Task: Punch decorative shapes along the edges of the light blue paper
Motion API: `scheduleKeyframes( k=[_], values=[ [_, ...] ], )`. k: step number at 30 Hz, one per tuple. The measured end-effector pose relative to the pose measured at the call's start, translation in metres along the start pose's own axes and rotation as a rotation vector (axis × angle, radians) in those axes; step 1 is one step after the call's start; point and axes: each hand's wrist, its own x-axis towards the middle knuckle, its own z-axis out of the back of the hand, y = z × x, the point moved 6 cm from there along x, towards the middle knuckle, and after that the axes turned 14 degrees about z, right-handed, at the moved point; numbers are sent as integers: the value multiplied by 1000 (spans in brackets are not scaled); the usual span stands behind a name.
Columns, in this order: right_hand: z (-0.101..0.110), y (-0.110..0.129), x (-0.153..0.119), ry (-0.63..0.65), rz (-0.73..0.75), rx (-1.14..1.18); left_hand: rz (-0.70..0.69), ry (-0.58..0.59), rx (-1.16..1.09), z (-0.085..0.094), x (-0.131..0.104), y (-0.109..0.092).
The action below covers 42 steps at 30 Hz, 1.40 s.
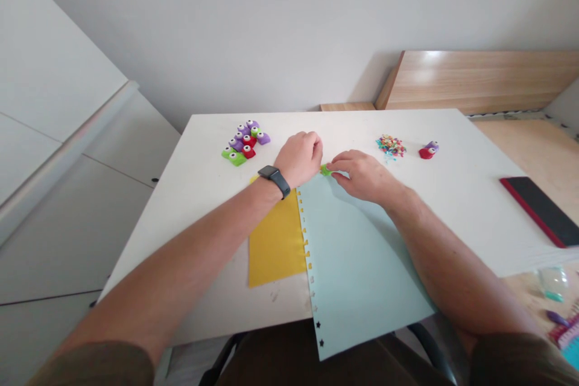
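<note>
My left hand point(301, 158), with a dark watch point(274, 180) on its wrist, is closed near the top left corner of a light blue sheet point(362, 259); what its curled fingers hold, if anything, is hidden. The fingertips of my right hand point(359, 174) pinch a small green punch point(325, 170) at the sheet's upper edge. Small shapes are cut along the sheet's left side, from top to bottom. Under that side lies a yellow sheet point(275, 244), partly covered by the blue one and my left arm.
Several purple, red and green punches with eyes point(243, 142) stand at the back left of the white table point(190, 163). Colourful paper bits point(391, 146) lie at the back right, beside a red and a purple punch point(429, 149). A black and red object point(540, 208) lies right.
</note>
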Motion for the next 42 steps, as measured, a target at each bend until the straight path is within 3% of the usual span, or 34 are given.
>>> scheduleKeyframes(
  k=[5, 11, 20, 32, 42],
  values=[
    [0, -2, 1, 24, -30, 18, 54, 112, 122, -33, 30, -13],
    [-3, -2, 2, 54, -52, 30, -20, 247, 223, -56, 37, -23],
    [-1, 1, 5, 126, -80, 45, -79, 312, 285, -62, 32, -22],
    [-3, 1, 4, 81, -73, 90, -112, 387, 253, -66, 32, -21],
    [-3, -2, 3, 54, -54, 109, -110, 368, 229, -67, 30, -18]
  ],
)
